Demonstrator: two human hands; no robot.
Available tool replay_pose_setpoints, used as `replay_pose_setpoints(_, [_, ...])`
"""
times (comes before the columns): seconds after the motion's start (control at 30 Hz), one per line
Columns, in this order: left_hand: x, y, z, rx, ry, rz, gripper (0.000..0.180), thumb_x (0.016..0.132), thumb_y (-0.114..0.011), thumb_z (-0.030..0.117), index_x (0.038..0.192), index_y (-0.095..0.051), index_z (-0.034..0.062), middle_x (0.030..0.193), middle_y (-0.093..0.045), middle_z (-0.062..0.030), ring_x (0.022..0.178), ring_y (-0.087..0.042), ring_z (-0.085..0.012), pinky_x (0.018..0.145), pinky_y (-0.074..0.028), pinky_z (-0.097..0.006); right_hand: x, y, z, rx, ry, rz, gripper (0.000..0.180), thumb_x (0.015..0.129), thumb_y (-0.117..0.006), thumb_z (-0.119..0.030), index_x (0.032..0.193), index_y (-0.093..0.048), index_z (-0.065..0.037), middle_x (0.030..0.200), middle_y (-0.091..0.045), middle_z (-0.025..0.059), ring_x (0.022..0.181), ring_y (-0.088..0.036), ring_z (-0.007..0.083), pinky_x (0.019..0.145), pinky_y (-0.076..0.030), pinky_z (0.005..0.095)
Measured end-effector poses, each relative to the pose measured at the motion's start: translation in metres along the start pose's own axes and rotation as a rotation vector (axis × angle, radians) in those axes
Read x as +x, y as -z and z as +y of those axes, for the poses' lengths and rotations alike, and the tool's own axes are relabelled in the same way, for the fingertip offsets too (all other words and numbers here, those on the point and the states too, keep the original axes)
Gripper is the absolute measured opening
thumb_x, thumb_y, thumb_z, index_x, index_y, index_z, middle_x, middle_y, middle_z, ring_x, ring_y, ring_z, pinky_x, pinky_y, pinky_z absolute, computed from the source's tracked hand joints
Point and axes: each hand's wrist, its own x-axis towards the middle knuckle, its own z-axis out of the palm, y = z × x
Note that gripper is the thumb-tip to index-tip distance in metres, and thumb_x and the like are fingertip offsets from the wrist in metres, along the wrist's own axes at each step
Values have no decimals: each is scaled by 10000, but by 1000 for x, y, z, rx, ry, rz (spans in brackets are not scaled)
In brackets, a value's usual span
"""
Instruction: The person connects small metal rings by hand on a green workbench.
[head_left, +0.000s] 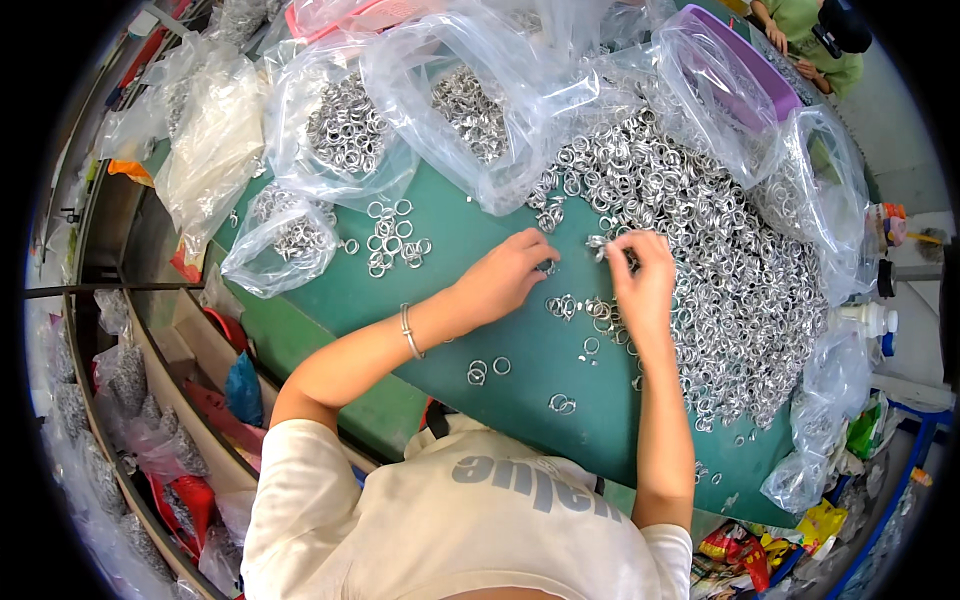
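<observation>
A large heap of silver metal rings [740, 300] spreads over the right side of the green table [440, 390]. Over the middle of the table, my left hand [507, 272] is closed in a pinch on a metal ring [547, 267] that shows at its fingertips. Along the heap's left edge, my right hand [643, 272] pinches a few metal rings [597, 243] between thumb and fingers. Just below the hands lie small clusters of loose rings [562, 307]. Nearer my body are a few single rings [501, 366] and an overlapping group [562, 404].
Clear plastic bags of rings [350, 125] line the far side, with a smaller bag [285, 240] at left beside a ring group [390, 238]. A purple basket [745, 60] stands far right. Another person [815, 45] is beyond it. Shelves with bags [150, 430] run along the left.
</observation>
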Motion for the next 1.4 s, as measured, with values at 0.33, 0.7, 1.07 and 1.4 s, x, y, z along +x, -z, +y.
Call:
replay_pose_setpoints(0.33, [-3,0,17,144,-162,-70,544,748,-728,44,1253,-529,73,1237,-471,-123,1016,-516,-295,905,-455,-396,-45,52,-10,-253,-92,-303,628,703,-793,-207,1252,-532,-51,1270,-495,130,1152,-453,323,963,-360,432])
replay_pose_setpoints(0.7, [19,-18,17,-321,67,-75,241,797,-670,17,1025,-596,-11,1002,-566,-66,875,-590,-178,735,-512,-294,-49,20,0,562,-624,-135,317,788,-747,-69,1055,-580,-37,955,-613,56,741,-579,100,569,-444,222])
replay_pose_setpoints(1.07, [31,3,14,-742,258,-105,397,847,-599,-7,1239,-542,18,1214,-555,-67,1032,-563,-159,869,-491,-334,-50,73,20,323,-526,6,358,900,-633,-166,1209,-570,4,1100,-605,142,904,-600,242,810,-503,337])
replay_pose_setpoints(1.4, [32,-42,23,412,-340,-195,373,714,-713,54,1066,-591,44,1186,-526,-100,1133,-461,-328,896,-442,-409,-64,33,-15,-301,-45,-248,539,681,-782,-93,1169,-568,-17,1162,-545,156,1095,-509,341,906,-432,417])
